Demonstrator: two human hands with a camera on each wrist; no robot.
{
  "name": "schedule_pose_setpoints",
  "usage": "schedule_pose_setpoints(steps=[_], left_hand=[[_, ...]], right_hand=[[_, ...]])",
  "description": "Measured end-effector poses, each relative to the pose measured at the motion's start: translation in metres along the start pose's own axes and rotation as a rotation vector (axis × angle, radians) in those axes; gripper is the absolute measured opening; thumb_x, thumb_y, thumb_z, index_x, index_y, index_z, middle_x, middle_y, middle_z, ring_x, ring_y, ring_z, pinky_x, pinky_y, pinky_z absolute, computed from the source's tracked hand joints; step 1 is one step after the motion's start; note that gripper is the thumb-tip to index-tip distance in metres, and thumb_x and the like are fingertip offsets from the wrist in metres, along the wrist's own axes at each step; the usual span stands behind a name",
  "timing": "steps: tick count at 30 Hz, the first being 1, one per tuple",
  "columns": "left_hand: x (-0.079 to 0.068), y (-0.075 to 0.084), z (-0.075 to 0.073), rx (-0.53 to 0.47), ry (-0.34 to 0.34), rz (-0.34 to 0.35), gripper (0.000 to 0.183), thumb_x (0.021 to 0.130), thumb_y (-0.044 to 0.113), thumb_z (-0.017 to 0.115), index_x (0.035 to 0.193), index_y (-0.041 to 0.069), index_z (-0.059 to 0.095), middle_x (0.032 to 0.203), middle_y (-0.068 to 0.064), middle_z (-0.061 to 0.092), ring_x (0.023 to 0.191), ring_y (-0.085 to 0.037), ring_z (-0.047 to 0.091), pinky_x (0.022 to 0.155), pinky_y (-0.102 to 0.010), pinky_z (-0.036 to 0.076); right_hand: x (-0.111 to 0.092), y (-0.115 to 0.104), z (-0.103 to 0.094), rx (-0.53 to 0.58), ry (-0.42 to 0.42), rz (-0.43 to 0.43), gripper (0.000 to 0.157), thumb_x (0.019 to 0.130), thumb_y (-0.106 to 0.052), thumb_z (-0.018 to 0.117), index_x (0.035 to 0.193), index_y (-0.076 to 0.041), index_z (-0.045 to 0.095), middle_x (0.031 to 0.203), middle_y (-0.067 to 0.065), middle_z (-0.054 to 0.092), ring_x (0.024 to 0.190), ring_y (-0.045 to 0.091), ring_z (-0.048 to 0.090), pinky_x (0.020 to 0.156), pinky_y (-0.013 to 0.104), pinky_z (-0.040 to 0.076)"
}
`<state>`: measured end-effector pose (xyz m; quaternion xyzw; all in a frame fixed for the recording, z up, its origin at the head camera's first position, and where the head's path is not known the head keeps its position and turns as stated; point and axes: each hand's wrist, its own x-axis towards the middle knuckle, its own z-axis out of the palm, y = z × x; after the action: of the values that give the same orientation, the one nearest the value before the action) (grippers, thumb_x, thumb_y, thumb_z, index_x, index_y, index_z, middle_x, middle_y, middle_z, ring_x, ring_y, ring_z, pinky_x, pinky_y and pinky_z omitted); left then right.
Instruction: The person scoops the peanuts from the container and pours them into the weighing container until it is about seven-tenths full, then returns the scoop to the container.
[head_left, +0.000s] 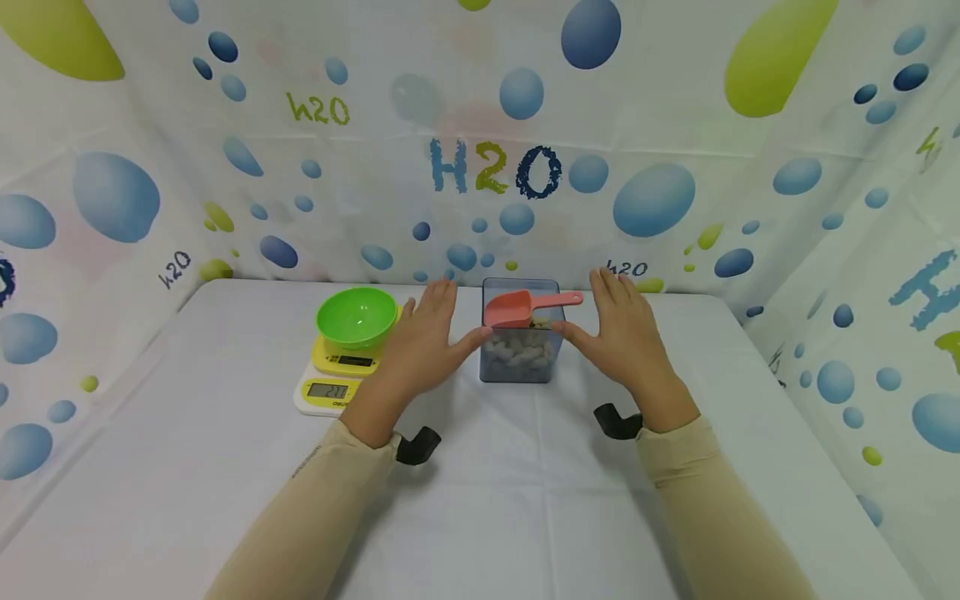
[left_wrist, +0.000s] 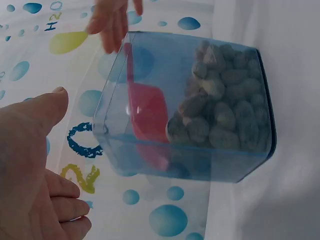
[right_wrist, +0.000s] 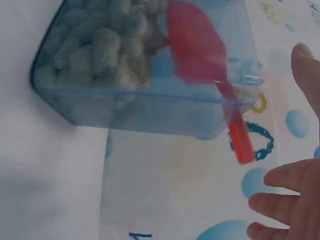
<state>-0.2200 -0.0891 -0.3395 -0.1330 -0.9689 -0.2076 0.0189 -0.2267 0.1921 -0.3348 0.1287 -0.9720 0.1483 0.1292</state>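
Note:
A clear blue plastic box [head_left: 517,372] stands in the middle of the table, part filled with what look like unshelled peanuts [left_wrist: 225,95]. Inside it leans a red scoop [head_left: 512,309], its handle sticking out over the right rim. My left hand [head_left: 420,350] hovers left of the box, fingers straight and thumb spread towards it. On the other side is my right hand [head_left: 626,342], likewise with straight fingers and its thumb towards the box. Both wrist views show a gap between hand and box. Neither hand holds anything.
To the left, a yellow and white kitchen scale [head_left: 322,392] with a lit display carries a green bowl [head_left: 357,317]. My left hand partly covers the scale. A white cloth with blue and green drops [head_left: 652,200] hangs behind the table [head_left: 480,517].

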Motion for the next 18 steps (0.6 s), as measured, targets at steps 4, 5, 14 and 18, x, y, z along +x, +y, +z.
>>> schedule_pose_setpoints(steps=[4,5,14,18], left_hand=[[0.007,0.006,0.006,-0.101,0.007,0.025,0.093,0.094,0.066,0.045,0.159,0.010,0.009,0.167,-0.007,0.009,0.154,-0.024,0.008,0.124,-0.047,0.014],[0.009,0.007,0.008,-0.125,0.004,0.027,0.093,0.094,0.066,0.045,0.159,0.011,0.009,0.167,-0.007,0.008,0.154,-0.024,0.009,0.124,-0.047,0.016],[0.017,0.008,0.029,-0.248,-0.009,0.049,0.084,0.097,0.061,0.046,0.159,0.013,0.015,0.165,-0.004,0.016,0.152,-0.022,0.018,0.121,-0.045,0.024],[0.020,0.010,0.032,-0.243,0.001,0.055,0.081,0.098,0.059,0.046,0.159,0.014,0.016,0.165,-0.002,0.018,0.151,-0.021,0.021,0.121,-0.043,0.026]], right_hand=[[0.012,-0.008,-0.008,-0.003,0.016,-0.094,0.084,0.091,-0.061,0.058,0.149,-0.002,0.041,0.153,0.018,0.040,0.144,0.039,0.030,0.120,0.056,0.023],[0.016,-0.009,-0.008,-0.016,0.015,-0.119,0.078,0.091,-0.058,0.061,0.145,-0.003,0.047,0.149,0.017,0.045,0.141,0.038,0.035,0.118,0.054,0.027],[0.045,-0.029,-0.007,-0.142,-0.130,-0.236,0.045,0.091,-0.039,0.070,0.124,-0.008,0.069,0.111,0.010,0.061,0.101,0.028,0.050,0.086,0.043,0.050],[0.053,-0.032,-0.007,-0.193,-0.181,-0.250,0.035,0.092,-0.036,0.070,0.116,-0.011,0.073,0.103,0.008,0.059,0.092,0.026,0.048,0.075,0.039,0.047]])
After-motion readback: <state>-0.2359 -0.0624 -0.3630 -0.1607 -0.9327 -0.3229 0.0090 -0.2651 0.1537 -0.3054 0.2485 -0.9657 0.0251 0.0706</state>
